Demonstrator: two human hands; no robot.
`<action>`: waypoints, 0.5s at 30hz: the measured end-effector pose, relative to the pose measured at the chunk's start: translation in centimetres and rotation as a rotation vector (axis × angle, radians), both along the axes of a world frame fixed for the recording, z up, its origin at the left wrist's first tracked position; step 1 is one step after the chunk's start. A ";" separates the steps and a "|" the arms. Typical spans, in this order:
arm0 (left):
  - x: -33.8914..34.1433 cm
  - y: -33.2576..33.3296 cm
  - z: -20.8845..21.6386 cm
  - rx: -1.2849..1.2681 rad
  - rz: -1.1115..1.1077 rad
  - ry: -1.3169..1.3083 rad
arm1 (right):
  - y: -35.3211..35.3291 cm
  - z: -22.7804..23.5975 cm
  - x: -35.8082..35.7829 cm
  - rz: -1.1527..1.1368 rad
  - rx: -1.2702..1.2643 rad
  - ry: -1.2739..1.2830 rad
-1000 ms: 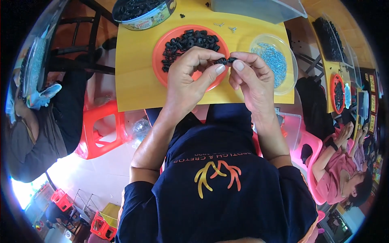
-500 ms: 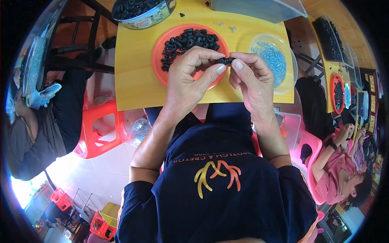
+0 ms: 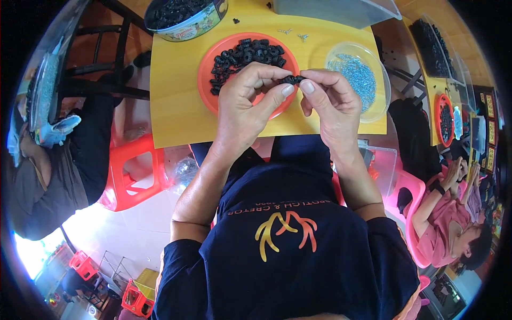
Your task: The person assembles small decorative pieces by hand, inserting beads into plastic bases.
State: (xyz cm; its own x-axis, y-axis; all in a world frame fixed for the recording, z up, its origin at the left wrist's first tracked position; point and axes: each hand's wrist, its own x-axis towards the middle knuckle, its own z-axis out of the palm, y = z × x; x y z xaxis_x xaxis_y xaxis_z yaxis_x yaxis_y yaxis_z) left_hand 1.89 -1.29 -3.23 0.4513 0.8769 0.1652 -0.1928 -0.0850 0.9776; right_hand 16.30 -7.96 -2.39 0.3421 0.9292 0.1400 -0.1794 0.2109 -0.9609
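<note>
A small black ridged part (image 3: 292, 80) is pinched between my two hands above the front of the yellow table. My left hand (image 3: 250, 101) grips its left end with thumb and forefinger; my right hand (image 3: 335, 101) has thumb and forefinger closed at its right end. Fingertips hide much of the part, so its exact kind is unclear. Behind my left hand lies a round red-orange tray (image 3: 207, 80) with many black ridged pieces (image 3: 249, 52). Beside my right hand sits a clear round tub (image 3: 385, 88) of small shiny blue-silver pieces (image 3: 356, 79).
A printed oval tub (image 3: 184, 33) of black pieces stands at the table's far left. Small silver pieces (image 3: 303, 37) lie near a grey bin (image 3: 336, 12). A red stool (image 3: 133, 176) is at left. People sit on both sides, one in a pink shirt (image 3: 440, 229).
Both hands keep their pinch on the black part with hardly any movement. The view has shifted slightly, so the table things appear a little to the left.
</note>
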 end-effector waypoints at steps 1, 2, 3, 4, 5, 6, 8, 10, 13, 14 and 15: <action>0.0 0.0 0.0 0.016 -0.004 -0.004 | 0.0 0.0 0.0 0.002 -0.003 0.018; 0.1 0.0 0.0 0.017 -0.006 -0.004 | 0.0 0.0 0.0 0.005 -0.005 0.036; 0.1 0.0 0.0 0.011 -0.010 -0.013 | 0.0 0.0 0.0 0.003 -0.004 0.036; 0.1 0.0 0.1 0.004 -0.013 -0.022 | 0.0 0.0 0.0 0.008 0.002 0.023; 0.1 0.0 0.1 0.005 -0.015 -0.021 | 0.0 0.0 0.0 0.012 0.008 0.010; 0.1 -0.1 0.1 -0.002 -0.017 -0.025 | 0.0 0.0 0.1 0.009 0.009 0.010; 0.1 -0.2 0.4 -0.009 -0.022 -0.028 | 0.0 0.0 0.2 0.011 0.021 -0.060; 0.1 -0.4 0.9 -0.098 -0.026 -0.015 | 0.0 -0.1 0.2 0.005 0.031 -0.069; 0.1 -0.3 0.8 -0.157 -0.040 -0.021 | 0.0 -0.3 0.2 0.004 0.039 -0.080; 0.1 -0.3 0.7 -0.156 -0.042 -0.020 | 0.0 -0.3 0.2 0.008 0.037 -0.081; 0.1 -0.4 0.5 -0.163 -0.048 -0.042 | 0.0 -0.3 0.1 0.006 0.038 -0.080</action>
State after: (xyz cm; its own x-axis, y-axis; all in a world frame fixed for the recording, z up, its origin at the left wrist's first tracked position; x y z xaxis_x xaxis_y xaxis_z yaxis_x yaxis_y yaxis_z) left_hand 2.00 -1.66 -2.69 0.4890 0.8712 0.0428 -0.2343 0.0839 0.9685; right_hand 16.41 -7.92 -2.66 0.3225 0.9248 0.2019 -0.1034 0.2464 -0.9636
